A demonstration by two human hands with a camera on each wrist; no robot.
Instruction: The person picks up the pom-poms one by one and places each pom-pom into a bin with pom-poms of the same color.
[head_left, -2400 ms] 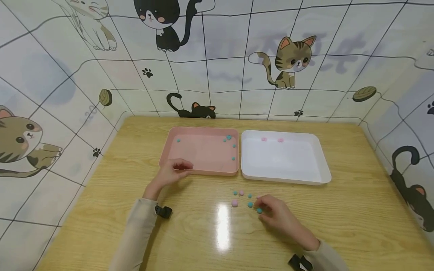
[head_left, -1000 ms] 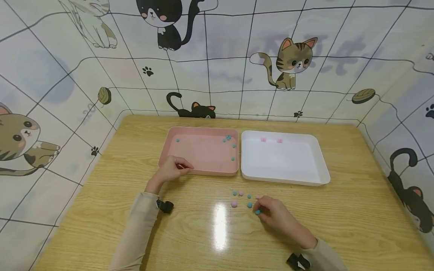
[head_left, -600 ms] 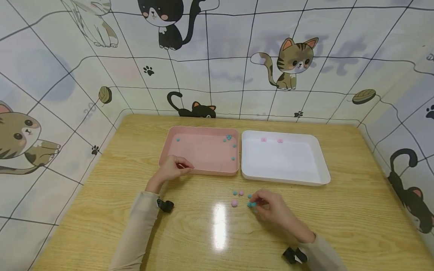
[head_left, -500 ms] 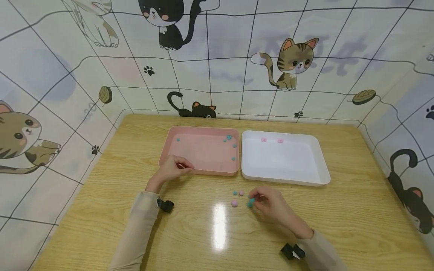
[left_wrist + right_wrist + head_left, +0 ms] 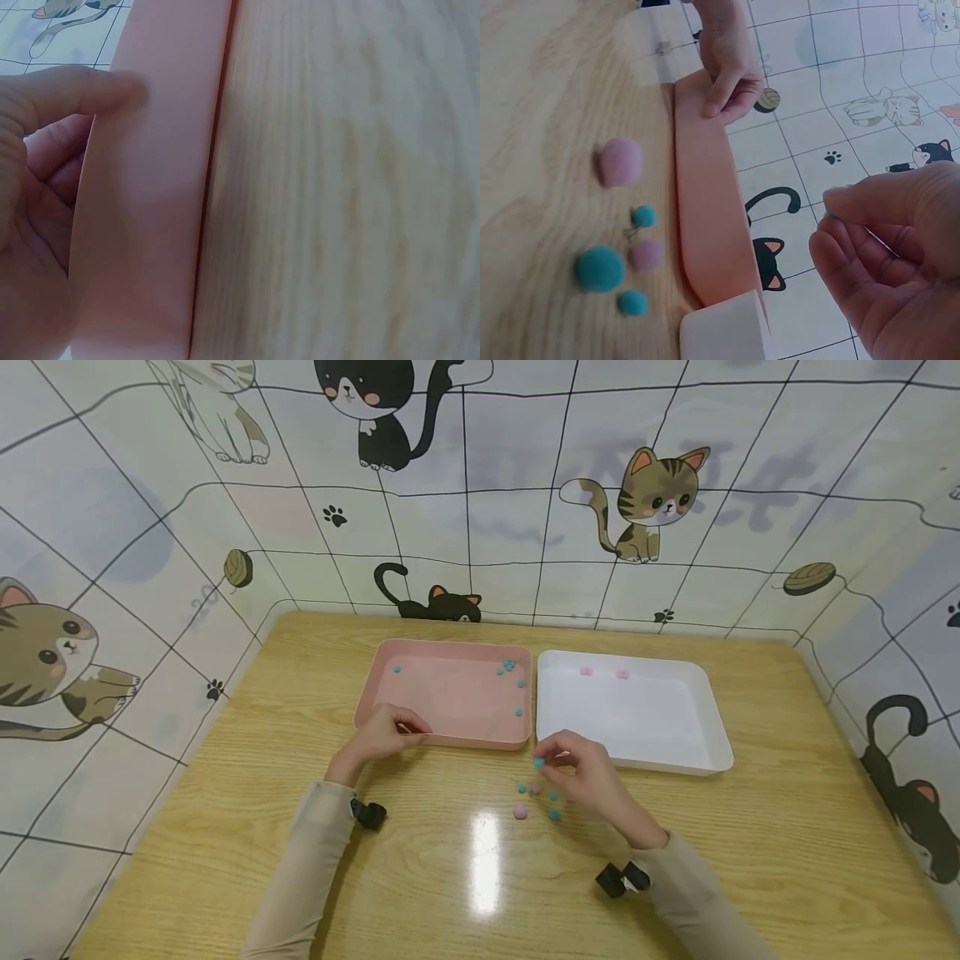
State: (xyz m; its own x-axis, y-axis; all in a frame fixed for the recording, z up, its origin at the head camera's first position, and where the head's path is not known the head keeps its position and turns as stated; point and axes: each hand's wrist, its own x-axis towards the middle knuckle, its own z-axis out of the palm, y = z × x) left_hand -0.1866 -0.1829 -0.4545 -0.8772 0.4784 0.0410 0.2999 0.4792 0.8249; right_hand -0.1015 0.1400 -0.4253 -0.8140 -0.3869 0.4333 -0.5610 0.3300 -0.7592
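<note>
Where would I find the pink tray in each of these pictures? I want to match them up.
Head: just left of centre, the pink tray lies beside the white tray.
Left wrist: its outer wall runs top to bottom, left of centre.
Right wrist: its outer wall slopes from upper middle down to the white tray's corner at the bottom.
Shared landmark: the left hand, pinching the pink tray's wall in all three.

Teal balls [image 5: 553,815], pink balls [image 5: 520,812], pink tray [image 5: 450,697], white tray [image 5: 637,718], its pieces [image 5: 622,675] seemingly pink, cat-print wall [image 5: 510,518]
</note>
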